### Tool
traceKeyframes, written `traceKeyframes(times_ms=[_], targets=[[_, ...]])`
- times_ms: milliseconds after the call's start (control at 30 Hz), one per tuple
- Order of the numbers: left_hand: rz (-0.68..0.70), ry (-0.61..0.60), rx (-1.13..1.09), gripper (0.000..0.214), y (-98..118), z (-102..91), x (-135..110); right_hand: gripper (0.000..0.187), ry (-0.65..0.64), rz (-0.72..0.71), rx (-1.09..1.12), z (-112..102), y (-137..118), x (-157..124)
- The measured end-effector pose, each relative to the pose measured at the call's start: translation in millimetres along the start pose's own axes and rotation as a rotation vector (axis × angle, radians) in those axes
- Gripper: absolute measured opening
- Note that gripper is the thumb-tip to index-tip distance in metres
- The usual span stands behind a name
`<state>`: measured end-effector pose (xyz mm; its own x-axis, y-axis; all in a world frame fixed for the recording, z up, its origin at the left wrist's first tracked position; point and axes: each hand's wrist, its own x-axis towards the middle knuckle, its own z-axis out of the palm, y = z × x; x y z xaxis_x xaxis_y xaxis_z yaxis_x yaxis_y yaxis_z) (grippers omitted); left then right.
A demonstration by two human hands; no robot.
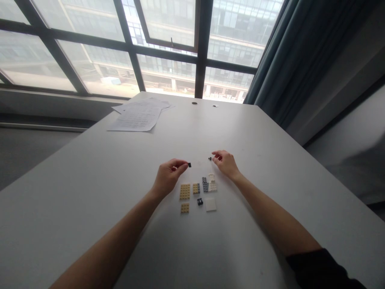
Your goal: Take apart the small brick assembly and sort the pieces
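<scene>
My left hand [170,175] pinches a small flat black brick piece [189,165] between thumb and fingertips, a little above the table. To the right, my right hand [225,162] has its thumb and fingers apart beside a small dark piece [209,158]; whether the thumb touches it, I cannot tell. Nearer me lie a tan studded plate [184,192], a smaller tan plate [185,208], a tan and grey block [196,188], a grey studded piece [205,187], white studded pieces [212,187], a black brick [200,202] and a smooth white tile [211,204].
The pieces lie on a large white table [240,132]. Printed paper sheets [138,116] rest at its far left, and two round cable holes [194,103] are near the far edge. Windows stand behind, with a dark curtain [276,60] at the right.
</scene>
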<state>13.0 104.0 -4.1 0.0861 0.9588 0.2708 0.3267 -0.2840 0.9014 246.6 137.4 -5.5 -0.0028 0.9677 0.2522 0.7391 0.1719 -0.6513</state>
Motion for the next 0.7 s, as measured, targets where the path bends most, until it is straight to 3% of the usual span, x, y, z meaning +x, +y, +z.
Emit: traceKeyframes(times_ms=[167, 267, 500, 700], targets=[[-0.050, 0.032, -0.018, 0.034, -2, -0.7, 0, 0.025, -0.071, -0.097, -0.347, 10, -3, 8], [-0.057, 0.039, -0.021, 0.033, -3, -1.5, 0, 0.021, -0.106, -0.128, -0.430, 17, -5, 14], [-0.065, 0.045, -0.034, 0.033, -7, -1.7, 1, 0.027, -0.145, -0.114, -0.400, 23, 0, 15], [-0.075, 0.050, -0.053, 0.033, -9, -1.4, 1, 0.019, -0.106, -0.041, -0.137, 20, 3, 9]])
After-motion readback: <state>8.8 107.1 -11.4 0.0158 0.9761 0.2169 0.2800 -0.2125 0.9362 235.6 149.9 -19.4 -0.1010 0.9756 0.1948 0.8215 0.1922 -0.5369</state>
